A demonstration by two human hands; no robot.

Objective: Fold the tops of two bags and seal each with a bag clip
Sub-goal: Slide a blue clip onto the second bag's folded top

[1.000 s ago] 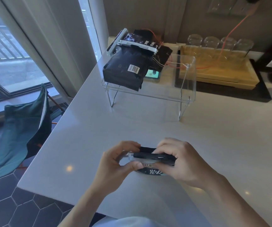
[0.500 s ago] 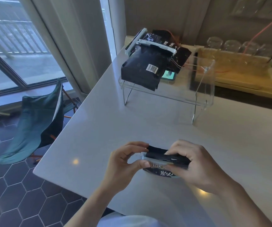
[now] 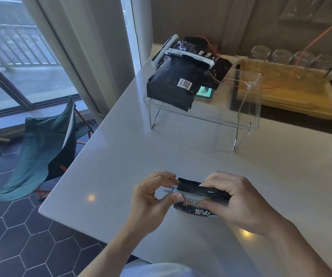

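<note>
Both hands' grips pinch together, left hand [image 3: 151, 198] on a pale grey plastic bag clip [image 3: 189, 195], right hand [image 3: 233, 198] pressing the small black foil bag's [image 3: 197, 210] folded top so it cannot unroll above the white worktop [image 3: 181, 148].

A pale, glossy table [image 3: 181, 160] is seen, with a clear acrylic stand [image 3: 247, 120] set on it toward the far side. A wooden tray [image 3: 301, 104] is placed on a dark mat [image 3: 305, 124] along the far edge, just behind the stand. A small black bag [image 3: 199, 210] is rested on the near part of the table, well apart from the stand.
</note>
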